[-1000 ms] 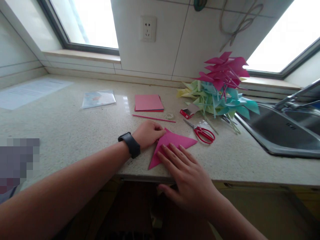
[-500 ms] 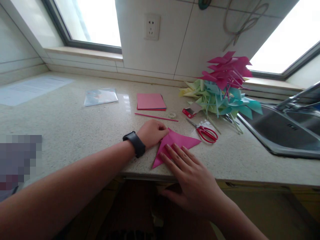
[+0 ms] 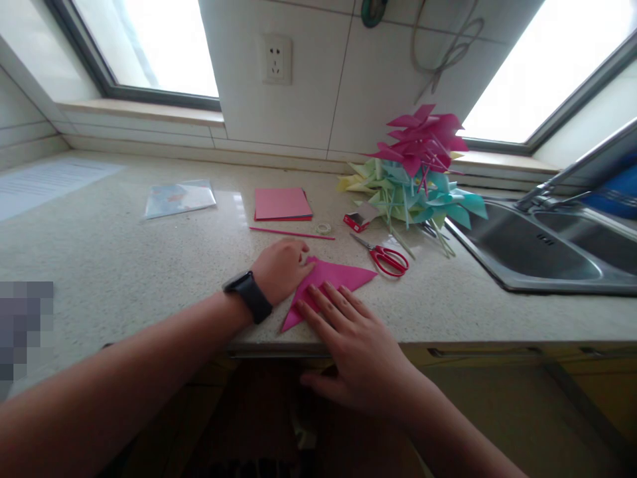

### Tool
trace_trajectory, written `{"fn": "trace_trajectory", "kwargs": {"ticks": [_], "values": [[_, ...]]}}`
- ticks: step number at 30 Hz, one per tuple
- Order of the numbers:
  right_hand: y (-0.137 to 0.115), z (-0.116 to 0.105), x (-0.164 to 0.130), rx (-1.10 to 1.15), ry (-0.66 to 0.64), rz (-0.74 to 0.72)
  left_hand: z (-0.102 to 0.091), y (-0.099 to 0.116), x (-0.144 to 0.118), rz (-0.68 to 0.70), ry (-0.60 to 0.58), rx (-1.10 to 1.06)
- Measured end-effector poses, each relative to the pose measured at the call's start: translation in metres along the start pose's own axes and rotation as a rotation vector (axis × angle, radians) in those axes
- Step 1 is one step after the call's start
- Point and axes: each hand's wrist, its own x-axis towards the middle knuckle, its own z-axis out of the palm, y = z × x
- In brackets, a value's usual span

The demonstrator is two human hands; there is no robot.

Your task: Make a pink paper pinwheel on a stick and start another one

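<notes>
Barely anything has shifted over the last second: my view has slid a little, so everything sits further left in the picture, but both hands stay planted on the pink folded paper [image 3: 331,282] just as they were, which I read as a crease still being pressed flat rather than a new fold being started. My left hand [image 3: 281,269], with the black watch [image 3: 247,296] on its wrist, is loosely curled with its fingertips pinching down the paper's upper left point, and my right hand [image 3: 355,338] lies open and flat, fingers spread over the lower part of the sheet, grasping nothing. The paper is a triangle resting at the front edge of the counter [image 3: 124,259], its lower tip almost at the lip. Counting what lies beyond it: one pair of red scissors [image 3: 385,257] just right of the paper, one thin pink stick [image 3: 291,233] and one small roll of tape [image 3: 324,228] behind my left hand, one stack of pink sheets [image 3: 282,204] further back, one small red box [image 3: 354,220], one clear plastic packet [image 3: 179,198] toward the left, one printed white sheet [image 3: 44,186] at the far left edge, and one heap of finished pinwheels [image 3: 418,172] in pink, teal and yellow, too tangled to count singly, beside the sink [image 3: 522,249] at the right end.
</notes>
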Motion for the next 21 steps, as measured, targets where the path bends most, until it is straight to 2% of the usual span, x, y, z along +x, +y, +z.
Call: {"fn": "trace_trajectory", "kwargs": {"ticks": [3,5,8,11,13,16,21], "values": [[0.0,0.0,-0.001,0.01,0.004,-0.01,-0.006,0.006,-0.012,0.017,0.063,0.076],[0.0,0.001,-0.001,0.01,0.012,-0.011,-0.012,0.015,-0.031,0.058,0.063,0.117],[0.001,0.002,-0.001,0.008,0.015,-0.02,-0.017,0.033,-0.071,0.173,-0.049,0.288],[0.001,0.004,-0.002,0.009,0.015,-0.026,-0.015,0.044,-0.11,0.29,-0.1,0.475],[0.001,0.004,-0.002,0.009,0.02,-0.025,-0.011,0.045,-0.127,0.359,-0.118,0.59],[0.001,0.005,-0.002,0.015,0.032,-0.019,-0.006,0.042,-0.137,0.406,-0.12,0.686],[0.005,0.003,-0.003,0.002,0.034,-0.02,-0.003,0.04,-0.136,0.408,-0.094,0.773]]}}
